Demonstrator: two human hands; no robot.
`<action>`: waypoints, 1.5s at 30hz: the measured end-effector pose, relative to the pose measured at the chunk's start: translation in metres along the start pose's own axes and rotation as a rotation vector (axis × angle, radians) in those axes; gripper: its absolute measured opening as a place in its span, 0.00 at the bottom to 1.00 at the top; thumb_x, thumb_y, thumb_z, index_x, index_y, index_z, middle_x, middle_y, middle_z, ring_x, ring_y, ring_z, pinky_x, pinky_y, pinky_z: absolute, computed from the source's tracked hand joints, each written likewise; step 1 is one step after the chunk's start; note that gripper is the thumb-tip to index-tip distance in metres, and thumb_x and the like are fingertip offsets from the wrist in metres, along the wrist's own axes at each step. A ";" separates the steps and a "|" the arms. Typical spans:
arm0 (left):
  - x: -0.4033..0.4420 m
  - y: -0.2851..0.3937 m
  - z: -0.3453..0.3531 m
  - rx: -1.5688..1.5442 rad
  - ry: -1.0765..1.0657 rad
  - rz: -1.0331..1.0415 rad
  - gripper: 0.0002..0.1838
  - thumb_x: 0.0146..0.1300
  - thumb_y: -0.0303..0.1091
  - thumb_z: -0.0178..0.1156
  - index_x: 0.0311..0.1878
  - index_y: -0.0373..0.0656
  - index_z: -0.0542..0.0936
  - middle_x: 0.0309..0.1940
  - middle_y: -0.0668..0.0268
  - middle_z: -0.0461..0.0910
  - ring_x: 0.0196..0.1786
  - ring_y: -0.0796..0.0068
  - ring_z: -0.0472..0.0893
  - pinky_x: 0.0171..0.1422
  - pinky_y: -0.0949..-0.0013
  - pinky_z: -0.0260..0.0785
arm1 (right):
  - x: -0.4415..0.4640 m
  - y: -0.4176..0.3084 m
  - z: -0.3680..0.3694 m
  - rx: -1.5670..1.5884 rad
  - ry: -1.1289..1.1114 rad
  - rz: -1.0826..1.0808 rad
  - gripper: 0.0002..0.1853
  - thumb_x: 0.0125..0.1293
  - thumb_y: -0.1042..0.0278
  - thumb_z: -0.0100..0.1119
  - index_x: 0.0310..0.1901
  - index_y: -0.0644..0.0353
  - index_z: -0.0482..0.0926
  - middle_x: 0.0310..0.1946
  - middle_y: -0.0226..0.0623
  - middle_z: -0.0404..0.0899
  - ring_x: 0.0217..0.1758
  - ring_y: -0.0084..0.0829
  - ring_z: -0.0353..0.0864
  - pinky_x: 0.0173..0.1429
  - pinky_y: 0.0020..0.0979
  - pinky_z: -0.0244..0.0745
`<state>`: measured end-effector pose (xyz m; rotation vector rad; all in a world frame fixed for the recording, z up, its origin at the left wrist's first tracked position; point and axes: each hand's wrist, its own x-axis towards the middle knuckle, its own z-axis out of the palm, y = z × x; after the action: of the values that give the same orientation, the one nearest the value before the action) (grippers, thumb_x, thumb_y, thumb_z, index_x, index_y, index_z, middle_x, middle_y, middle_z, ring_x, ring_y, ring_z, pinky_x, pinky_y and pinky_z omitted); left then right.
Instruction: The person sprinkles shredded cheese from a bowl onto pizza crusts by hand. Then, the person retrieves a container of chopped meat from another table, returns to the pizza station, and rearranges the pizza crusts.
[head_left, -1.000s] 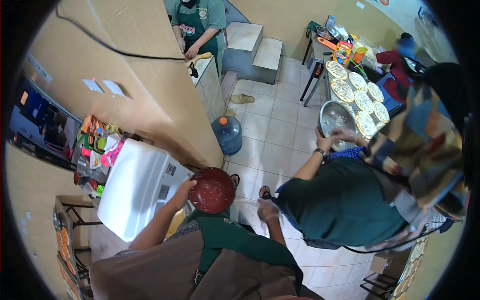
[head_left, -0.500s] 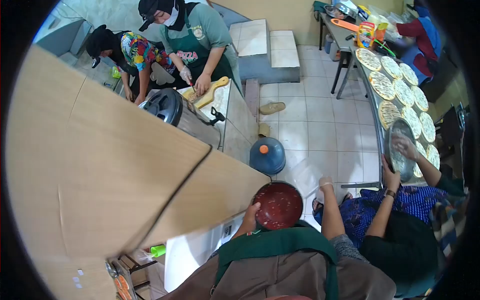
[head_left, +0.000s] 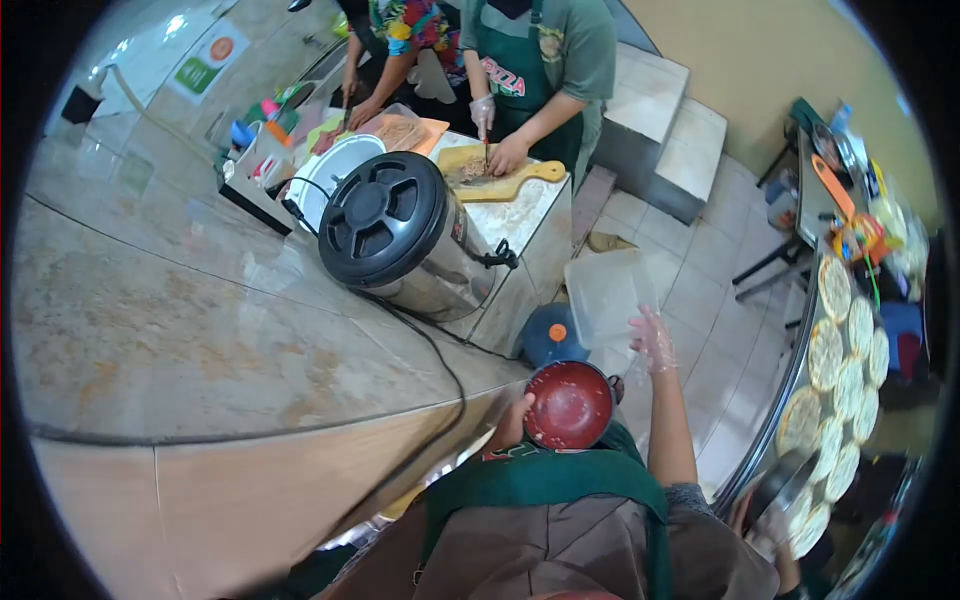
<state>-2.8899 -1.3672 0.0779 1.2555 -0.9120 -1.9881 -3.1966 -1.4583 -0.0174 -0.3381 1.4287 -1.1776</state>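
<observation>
My left hand (head_left: 517, 418) grips the left rim of a small pot (head_left: 568, 405), held close to my apron. The pot is red inside, has dark loop handles, and pale bits of food cling to its inner wall. In a thin clear glove, my right hand (head_left: 653, 342) is at the right edge of a translucent plastic container (head_left: 608, 295), which it holds up in front of me. Part of that grip is hard to make out. Below the container, a blue water jug (head_left: 551, 335) with an orange cap stands on the floor.
A lidded steel drum (head_left: 410, 240) with a cord stands on the tiled counter (head_left: 170, 290). Behind it, two people cut food; a yellow cutting board (head_left: 510, 185) lies there. Several topped pizza bases (head_left: 850, 385) line the right table, where another person's hands hold a metal bowl (head_left: 785, 485).
My view has swung left, showing more of the counter and drum. My right hand has raised the translucent container farther forward. The pot stays in my left hand.
</observation>
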 end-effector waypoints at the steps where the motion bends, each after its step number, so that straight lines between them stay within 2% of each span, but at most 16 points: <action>1: 0.010 0.001 0.008 -0.047 0.047 0.000 0.23 0.68 0.47 0.46 0.55 0.38 0.71 0.47 0.60 0.78 0.49 0.71 0.77 0.57 0.67 0.67 | 0.010 -0.021 0.008 0.007 -0.041 -0.022 0.30 0.60 0.44 0.59 0.54 0.60 0.71 0.38 0.38 0.77 0.26 0.26 0.74 0.28 0.28 0.71; 4: 0.050 -0.007 0.042 -0.429 0.209 0.041 0.24 0.68 0.49 0.47 0.53 0.38 0.74 0.46 0.60 0.79 0.47 0.72 0.78 0.55 0.66 0.69 | 0.033 -0.073 -0.003 0.013 -0.128 -0.060 0.31 0.61 0.43 0.58 0.56 0.60 0.71 0.39 0.38 0.77 0.27 0.25 0.74 0.30 0.28 0.72; 7: 0.091 -0.002 0.070 -0.504 0.269 0.139 0.26 0.66 0.51 0.47 0.58 0.40 0.69 0.54 0.61 0.75 0.54 0.66 0.76 0.57 0.57 0.69 | 0.048 -0.119 -0.032 -0.001 -0.178 -0.064 0.31 0.63 0.44 0.55 0.59 0.60 0.70 0.40 0.38 0.77 0.28 0.24 0.74 0.30 0.26 0.71; 10: 0.109 0.033 0.115 -0.322 0.388 0.197 0.26 0.66 0.52 0.47 0.58 0.40 0.69 0.52 0.61 0.76 0.55 0.66 0.76 0.58 0.56 0.68 | 0.045 -0.154 -0.081 0.044 -0.163 -0.074 0.29 0.65 0.45 0.53 0.60 0.59 0.70 0.42 0.39 0.77 0.29 0.23 0.74 0.29 0.25 0.70; 14: 0.161 0.037 0.137 -0.381 0.303 0.177 0.23 0.67 0.52 0.48 0.51 0.41 0.72 0.45 0.63 0.78 0.50 0.71 0.77 0.57 0.62 0.69 | 0.056 -0.178 -0.144 0.165 -0.062 -0.087 0.29 0.66 0.46 0.52 0.60 0.60 0.70 0.44 0.38 0.76 0.30 0.23 0.74 0.28 0.25 0.68; 16: 0.193 0.031 0.137 -0.405 0.288 0.070 0.25 0.67 0.53 0.47 0.54 0.40 0.72 0.49 0.61 0.78 0.52 0.69 0.77 0.58 0.60 0.69 | 0.061 -0.187 -0.175 0.231 0.002 -0.114 0.30 0.64 0.44 0.53 0.59 0.59 0.70 0.44 0.37 0.76 0.29 0.23 0.73 0.28 0.25 0.67; 18: 0.209 0.072 0.171 -0.270 0.270 0.020 0.27 0.67 0.54 0.46 0.55 0.41 0.72 0.50 0.61 0.77 0.55 0.67 0.76 0.59 0.59 0.68 | 0.066 -0.196 -0.198 0.321 0.085 -0.177 0.30 0.63 0.40 0.54 0.58 0.55 0.71 0.44 0.36 0.76 0.29 0.22 0.72 0.28 0.24 0.64; 20: 0.259 0.084 0.190 -0.268 0.142 0.067 0.28 0.66 0.56 0.46 0.58 0.43 0.70 0.54 0.60 0.75 0.57 0.64 0.75 0.57 0.56 0.69 | 0.039 -0.238 -0.204 0.369 0.186 -0.276 0.32 0.63 0.39 0.52 0.59 0.56 0.70 0.43 0.36 0.76 0.27 0.22 0.70 0.29 0.24 0.64; 22: 0.306 0.108 0.228 -0.153 0.160 0.020 0.29 0.65 0.60 0.44 0.60 0.48 0.69 0.51 0.62 0.78 0.50 0.68 0.80 0.48 0.61 0.73 | 0.037 -0.264 -0.236 0.376 0.276 -0.302 0.32 0.63 0.39 0.52 0.60 0.57 0.69 0.42 0.36 0.77 0.26 0.21 0.70 0.29 0.24 0.65; 26: 0.440 0.129 0.297 -0.056 -0.012 -0.006 0.30 0.66 0.59 0.43 0.62 0.48 0.66 0.56 0.62 0.74 0.52 0.66 0.79 0.50 0.59 0.76 | 0.029 -0.307 -0.297 0.384 0.530 -0.399 0.33 0.64 0.40 0.51 0.61 0.59 0.68 0.39 0.36 0.78 0.25 0.21 0.70 0.30 0.23 0.65; 30: 0.541 0.167 0.401 0.084 -0.300 -0.038 0.30 0.67 0.59 0.42 0.61 0.46 0.66 0.54 0.59 0.74 0.52 0.66 0.78 0.51 0.60 0.76 | 0.004 -0.330 -0.335 0.455 0.856 -0.545 0.32 0.65 0.41 0.51 0.60 0.62 0.70 0.39 0.38 0.77 0.27 0.21 0.73 0.31 0.22 0.71; 31: 0.563 0.174 0.429 0.163 -0.377 -0.033 0.30 0.67 0.58 0.41 0.61 0.45 0.64 0.53 0.58 0.74 0.53 0.63 0.77 0.47 0.59 0.77 | -0.001 -0.334 -0.341 0.476 0.917 -0.538 0.33 0.65 0.41 0.50 0.60 0.61 0.70 0.39 0.37 0.77 0.28 0.22 0.73 0.31 0.23 0.70; 34: 0.624 0.174 0.510 0.286 -0.515 -0.139 0.33 0.66 0.59 0.42 0.64 0.43 0.62 0.56 0.56 0.72 0.53 0.58 0.77 0.49 0.52 0.74 | -0.013 -0.337 -0.356 0.535 1.068 -0.523 0.33 0.65 0.39 0.49 0.60 0.59 0.70 0.39 0.36 0.75 0.32 0.23 0.73 0.30 0.24 0.69; 37: 0.672 0.165 0.593 0.339 -0.674 -0.265 0.31 0.68 0.58 0.40 0.62 0.41 0.61 0.52 0.54 0.74 0.42 0.57 0.82 0.40 0.57 0.78 | -0.010 -0.331 -0.357 0.643 1.199 -0.473 0.33 0.65 0.37 0.48 0.57 0.60 0.72 0.37 0.35 0.77 0.30 0.22 0.74 0.25 0.22 0.68; 38: 0.688 0.156 0.617 0.338 -0.712 -0.288 0.30 0.69 0.57 0.39 0.60 0.41 0.61 0.50 0.53 0.75 0.38 0.57 0.83 0.37 0.60 0.79 | -0.006 -0.331 -0.357 0.678 1.206 -0.460 0.33 0.65 0.38 0.49 0.57 0.62 0.72 0.36 0.35 0.77 0.29 0.23 0.74 0.26 0.22 0.68; 45: 0.754 0.107 0.769 0.313 -0.824 -0.355 0.25 0.71 0.52 0.41 0.58 0.40 0.61 0.46 0.51 0.76 0.36 0.58 0.83 0.37 0.62 0.80 | 0.053 -0.337 -0.403 0.905 1.149 -0.518 0.33 0.65 0.40 0.51 0.58 0.65 0.71 0.34 0.35 0.76 0.27 0.25 0.72 0.28 0.26 0.67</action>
<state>-3.8593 -1.8446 0.0267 0.7489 -1.5063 -2.8066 -3.7019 -1.4686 0.1361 0.7815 1.5379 -2.5210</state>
